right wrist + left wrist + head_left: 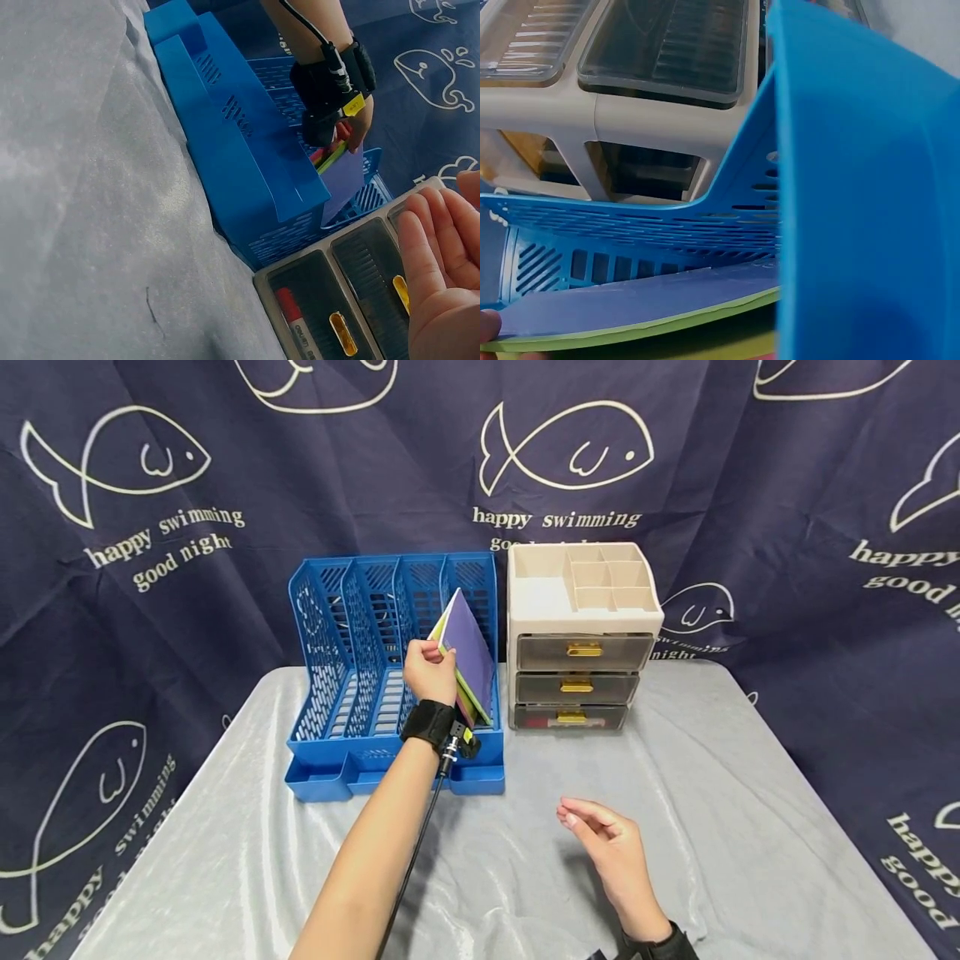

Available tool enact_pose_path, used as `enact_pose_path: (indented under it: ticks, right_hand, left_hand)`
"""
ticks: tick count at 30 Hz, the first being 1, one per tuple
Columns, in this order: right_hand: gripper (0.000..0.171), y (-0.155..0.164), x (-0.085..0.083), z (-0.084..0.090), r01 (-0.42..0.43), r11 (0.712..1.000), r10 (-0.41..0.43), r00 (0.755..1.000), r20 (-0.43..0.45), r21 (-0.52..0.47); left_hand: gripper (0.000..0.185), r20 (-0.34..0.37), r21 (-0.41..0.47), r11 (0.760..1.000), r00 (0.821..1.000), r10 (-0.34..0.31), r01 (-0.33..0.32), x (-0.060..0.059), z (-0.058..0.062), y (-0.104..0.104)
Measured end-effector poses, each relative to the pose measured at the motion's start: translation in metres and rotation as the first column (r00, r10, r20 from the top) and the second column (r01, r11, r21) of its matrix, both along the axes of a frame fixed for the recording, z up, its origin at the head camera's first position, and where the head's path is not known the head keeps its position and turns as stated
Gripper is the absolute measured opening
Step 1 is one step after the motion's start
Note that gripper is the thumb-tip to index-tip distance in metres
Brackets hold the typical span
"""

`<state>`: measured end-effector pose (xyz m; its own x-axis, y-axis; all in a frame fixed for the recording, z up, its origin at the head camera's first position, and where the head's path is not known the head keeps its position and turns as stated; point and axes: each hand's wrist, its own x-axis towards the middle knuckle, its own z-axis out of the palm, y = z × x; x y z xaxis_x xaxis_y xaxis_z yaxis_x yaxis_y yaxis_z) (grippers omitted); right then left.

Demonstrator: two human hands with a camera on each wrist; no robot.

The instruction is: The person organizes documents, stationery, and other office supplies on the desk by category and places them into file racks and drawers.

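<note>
The left hand (429,671) reaches forward, pinching the folders (467,656) tilted in the blue rack's (352,693) rightmost slot. The right hand (611,852) hovers near, fingers relaxed, holding nothing.

- File rack (352,635): blue plastic, smooth, perforated walls, slight sheen.
- Folders (471,652): thin card or plastic sheet, matt, purple over green.
- Drawer unit (581,610): cream plastic shell, smoky translucent drawer fronts, gold-coloured glossy handles.
- Tablecloth (712,827): grey fabric, satiny, creased.
- Backdrop (787,468): dark blue printed cloth, matt.
</note>
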<state>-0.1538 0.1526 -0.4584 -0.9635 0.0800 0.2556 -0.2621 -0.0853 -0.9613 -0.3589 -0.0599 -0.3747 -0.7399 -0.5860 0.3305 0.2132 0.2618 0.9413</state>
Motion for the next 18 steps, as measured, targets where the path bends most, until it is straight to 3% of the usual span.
enact_pose_path:
  ticks: [11,18]
  right_hand:
    - [0.022,-0.0009,-0.0003,0.0005,-0.012,1.000,0.012,1.000,-0.012,-0.009]
    - [0.023,0.0000,-0.0003,0.0012,-0.006,1.000,0.006,1.000,0.009,0.017]
  left_hand:
    - [0.023,-0.021,-0.010,1.000,1.000,-0.009,0.009,0.0012,0.0003,-0.0029]
    - [0.020,-0.066,-0.017,0.997,0.995,-0.075,0.074,0.0080,0.0013,-0.0055]
